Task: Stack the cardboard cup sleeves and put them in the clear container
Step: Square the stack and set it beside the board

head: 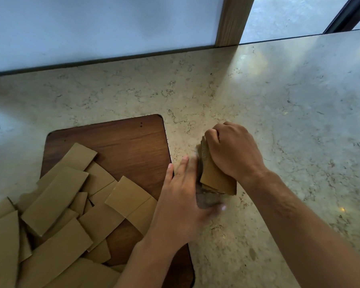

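My right hand [233, 150] grips a stack of flat brown cardboard cup sleeves [214, 179], standing on edge on the stone counter just right of a dark wooden board [129, 142]. My left hand [183, 196] lies flat against the stack's left side, fingers spread and blurred by motion. Many loose sleeves [56, 204] lie scattered in a pile over the board's near left part. No clear container shows in this view.
The beige marble counter [279, 96] stretches to the right and back. A white wall panel [92, 28] and a wooden post [231, 19] close off the far edge. Floor shows beyond the counter's far right edge.
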`<move>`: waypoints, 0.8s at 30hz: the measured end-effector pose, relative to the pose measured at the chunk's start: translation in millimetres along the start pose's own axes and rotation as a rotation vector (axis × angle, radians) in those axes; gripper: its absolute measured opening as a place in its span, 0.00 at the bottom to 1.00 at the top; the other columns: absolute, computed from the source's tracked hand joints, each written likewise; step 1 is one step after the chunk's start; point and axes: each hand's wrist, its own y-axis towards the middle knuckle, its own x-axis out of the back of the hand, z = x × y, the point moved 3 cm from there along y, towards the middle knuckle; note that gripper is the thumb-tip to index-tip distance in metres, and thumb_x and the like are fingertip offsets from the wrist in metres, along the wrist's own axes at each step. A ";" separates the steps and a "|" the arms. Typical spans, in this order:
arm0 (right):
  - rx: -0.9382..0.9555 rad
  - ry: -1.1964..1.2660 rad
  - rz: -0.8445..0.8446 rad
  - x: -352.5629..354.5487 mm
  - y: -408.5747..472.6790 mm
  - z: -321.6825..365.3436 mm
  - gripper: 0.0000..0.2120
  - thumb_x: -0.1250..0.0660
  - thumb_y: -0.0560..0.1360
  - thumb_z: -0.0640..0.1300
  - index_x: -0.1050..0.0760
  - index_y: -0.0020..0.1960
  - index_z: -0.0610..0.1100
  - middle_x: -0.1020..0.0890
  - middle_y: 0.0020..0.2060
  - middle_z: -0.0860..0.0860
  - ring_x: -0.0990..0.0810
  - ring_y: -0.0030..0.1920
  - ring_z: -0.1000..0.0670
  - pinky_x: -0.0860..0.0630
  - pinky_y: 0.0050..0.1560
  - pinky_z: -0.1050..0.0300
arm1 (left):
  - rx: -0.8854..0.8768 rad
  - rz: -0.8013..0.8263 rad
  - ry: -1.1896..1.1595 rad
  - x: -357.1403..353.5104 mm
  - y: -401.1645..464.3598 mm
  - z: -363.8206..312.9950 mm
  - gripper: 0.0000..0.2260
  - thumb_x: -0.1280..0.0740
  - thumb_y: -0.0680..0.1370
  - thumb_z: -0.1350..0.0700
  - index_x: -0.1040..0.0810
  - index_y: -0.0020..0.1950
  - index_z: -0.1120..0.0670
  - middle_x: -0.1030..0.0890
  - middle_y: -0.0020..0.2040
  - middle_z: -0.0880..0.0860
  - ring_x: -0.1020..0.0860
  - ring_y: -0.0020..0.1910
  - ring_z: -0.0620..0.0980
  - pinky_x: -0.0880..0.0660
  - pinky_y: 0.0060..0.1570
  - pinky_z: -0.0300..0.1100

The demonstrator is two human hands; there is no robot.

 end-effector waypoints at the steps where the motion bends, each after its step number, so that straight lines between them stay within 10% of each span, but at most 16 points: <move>1: 0.006 -0.004 0.002 -0.2 1.3 -1.3 0.19 0.46 0.82 0.51 0.21 0.44 0.45 0.22 0.42 0.49 0.26 0.40 0.55 0.36 0.38 0.66 | 0.038 0.008 -0.064 2.4 -1.5 1.1 0.57 0.29 0.67 0.26 0.51 0.86 0.49 0.46 0.81 0.41 0.68 0.73 0.23 0.62 0.77 0.40; 7: 0.052 0.005 -0.025 3.1 1.9 -2.3 0.28 0.49 0.85 0.61 0.31 0.31 0.49 0.27 0.31 0.53 0.29 0.31 0.56 0.36 0.35 0.61 | 0.103 0.012 -0.191 11.3 3.5 -8.1 0.55 0.26 0.65 0.28 0.50 0.85 0.41 0.42 0.78 0.35 0.47 0.81 0.39 0.43 0.81 0.60; 17: 0.050 -0.009 -0.017 5.0 0.4 -2.1 0.30 0.53 0.83 0.67 0.30 0.34 0.50 0.25 0.30 0.52 0.26 0.30 0.55 0.33 0.34 0.59 | 0.088 -0.024 -0.243 7.4 8.3 -14.5 0.51 0.26 0.67 0.32 0.47 0.83 0.43 0.33 0.78 0.43 0.35 0.80 0.48 0.35 0.77 0.59; 24: 0.062 -0.033 -0.164 20.5 -4.9 7.3 0.28 0.53 0.84 0.62 0.21 0.56 0.45 0.18 0.53 0.48 0.25 0.58 0.46 0.29 0.60 0.49 | 0.011 -0.042 -0.128 15.2 1.6 -12.0 0.57 0.20 0.66 0.36 0.54 0.83 0.41 0.48 0.80 0.36 0.55 0.78 0.27 0.54 0.76 0.29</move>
